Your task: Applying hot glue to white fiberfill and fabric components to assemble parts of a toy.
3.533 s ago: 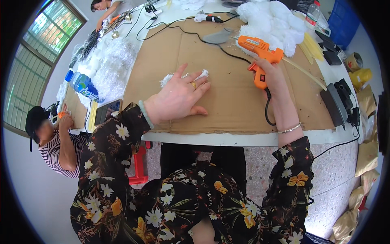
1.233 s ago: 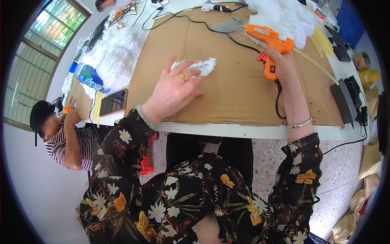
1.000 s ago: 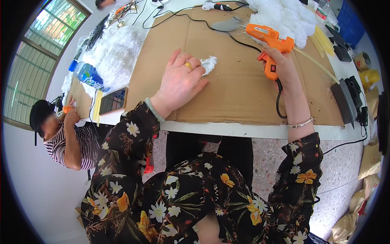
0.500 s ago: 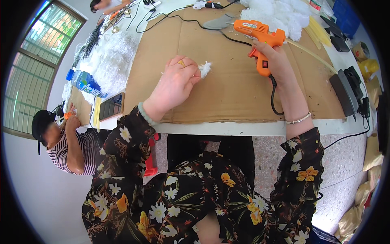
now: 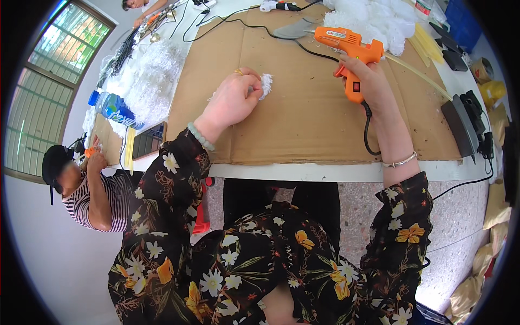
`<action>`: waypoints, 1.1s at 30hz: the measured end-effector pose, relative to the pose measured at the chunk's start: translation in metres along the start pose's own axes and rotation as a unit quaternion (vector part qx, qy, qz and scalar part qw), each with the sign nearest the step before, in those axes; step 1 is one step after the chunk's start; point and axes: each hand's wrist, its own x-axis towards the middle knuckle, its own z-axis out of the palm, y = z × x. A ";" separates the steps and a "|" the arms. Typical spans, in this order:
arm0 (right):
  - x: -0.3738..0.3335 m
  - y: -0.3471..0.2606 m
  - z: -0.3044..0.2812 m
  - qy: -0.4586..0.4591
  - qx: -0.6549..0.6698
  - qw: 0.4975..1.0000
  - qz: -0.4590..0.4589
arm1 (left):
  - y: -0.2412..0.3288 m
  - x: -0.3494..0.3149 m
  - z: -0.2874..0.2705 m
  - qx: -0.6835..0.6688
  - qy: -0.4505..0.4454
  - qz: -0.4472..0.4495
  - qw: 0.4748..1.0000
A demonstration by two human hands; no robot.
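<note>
My right hand (image 5: 364, 80) is wrapped round the handle of an orange hot glue gun (image 5: 346, 46). A pale glue stick (image 5: 414, 75) sticks out of the gun's back, and its nozzle points left over a grey, flat, pointed piece (image 5: 295, 30). Above the cardboard sheet (image 5: 298, 130), my left hand (image 5: 234, 97) pinches a small white fluffy piece (image 5: 266, 86) that shows beyond the fingertips. The fingers hide part of that piece. A wide gap separates the fluffy piece from the nozzle.
At the left lie a white fluffy heap (image 5: 149, 81), a blue-labelled bottle (image 5: 115, 110) and a phone (image 5: 149, 142). More white fluff (image 5: 374, 21) and yellowish glue sticks (image 5: 425, 43) lie at the far right. A dark grey box (image 5: 460, 125) stands by the right edge. Two people work at left.
My left hand has turned a little and shifted slightly left, so more of the white fluffy piece shows. The right hand and glue gun have barely moved.
</note>
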 end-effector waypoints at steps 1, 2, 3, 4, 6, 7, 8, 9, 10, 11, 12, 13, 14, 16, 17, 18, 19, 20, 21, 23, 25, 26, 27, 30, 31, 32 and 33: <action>0.001 0.000 0.001 -0.001 0.000 1.000 0.000 | -0.004 0.000 -0.001 -0.003 0.009 -0.011 1.000; 0.001 0.000 0.001 -0.003 0.002 1.000 -0.002 | -0.007 0.000 -0.002 -0.002 0.010 -0.012 1.000; 0.002 0.001 0.001 -0.005 0.005 1.000 -0.004 | -0.011 0.000 -0.003 0.005 0.015 0.009 1.000; 0.003 0.002 0.001 -0.007 0.005 1.000 -0.005 | -0.013 0.000 -0.004 0.012 0.021 0.029 0.999; 0.005 0.006 0.002 -0.012 0.002 0.999 -0.034 | -0.014 0.000 -0.006 -0.012 0.026 0.017 0.999; 0.004 0.004 0.004 -0.014 0.002 0.999 -0.034 | -0.014 -0.001 -0.007 -0.036 0.032 0.006 0.999; 0.001 0.001 0.004 -0.009 0.001 1.000 -0.021 | -0.013 0.000 -0.008 -0.038 0.031 0.007 0.999; -0.001 0.000 0.005 -0.003 -0.001 1.000 -0.009 | -0.010 0.000 -0.009 -0.023 0.027 -0.014 0.999; 0.000 0.002 0.005 -0.002 -0.003 1.000 -0.008 | -0.010 0.000 -0.009 -0.008 0.023 -0.035 0.999; 0.003 0.007 0.006 0.001 -0.004 1.000 -0.016 | -0.011 0.000 -0.009 -0.008 0.025 -0.037 0.999; 0.005 0.009 0.006 0.005 -0.005 1.000 -0.024 | -0.013 0.000 -0.009 -0.017 0.024 -0.045 0.999; 0.004 0.009 0.006 0.003 -0.006 1.000 -0.024 | -0.016 0.000 -0.008 -0.027 0.022 -0.052 0.998; 0.000 0.005 0.006 -0.003 -0.010 1.000 -0.012 | -0.022 -0.002 -0.010 -0.025 0.026 -0.054 0.998; -0.003 0.004 0.010 -0.016 -0.013 1.000 -0.001 | -0.047 -0.010 -0.012 -0.122 0.037 -0.069 0.989; -0.002 0.007 0.011 -0.018 -0.015 1.000 -0.007 | -0.055 -0.012 -0.014 -0.121 0.040 -0.071 0.989; -0.002 0.008 0.013 -0.020 -0.017 1.000 -0.013 | -0.062 -0.015 -0.016 -0.175 0.033 -0.122 0.976; -0.003 0.008 0.015 -0.025 -0.017 0.999 -0.015 | -0.068 -0.019 -0.018 -0.228 0.027 -0.173 0.958; -0.005 0.007 0.016 -0.028 -0.017 0.999 -0.003 | -0.064 -0.019 -0.019 -0.229 0.029 -0.174 0.957; -0.006 0.006 0.017 -0.031 -0.016 0.999 0.009 | -0.059 -0.019 -0.020 -0.214 0.033 -0.175 0.961; -0.008 0.007 0.017 -0.028 -0.022 0.999 0.014 | -0.045 -0.017 -0.019 -0.201 0.037 -0.175 0.963; -0.009 0.009 0.017 -0.021 -0.030 0.999 0.021 | -0.030 -0.013 -0.014 -0.078 0.017 -0.132 0.988; -0.009 0.010 0.022 -0.012 -0.010 1.000 0.008 | -0.029 -0.015 -0.016 -0.075 0.022 -0.137 0.988; -0.008 0.011 0.027 -0.002 0.010 1.000 -0.004 | -0.029 -0.016 -0.019 -0.027 -0.004 -0.132 0.991; -0.008 0.012 0.032 -0.011 0.010 1.000 -0.012 | -0.030 -0.013 -0.027 0.015 -0.052 -0.134 0.989; -0.008 0.011 0.033 -0.012 0.008 1.000 -0.012 | -0.032 -0.011 -0.029 0.010 -0.074 -0.140 0.987; -0.008 0.009 0.033 -0.014 0.012 1.000 -0.009 | -0.036 -0.009 -0.029 0.009 -0.072 -0.142 0.987; -0.008 0.009 0.033 -0.015 0.016 1.000 -0.007 | -0.041 -0.007 -0.028 -0.024 -0.082 -0.145 0.986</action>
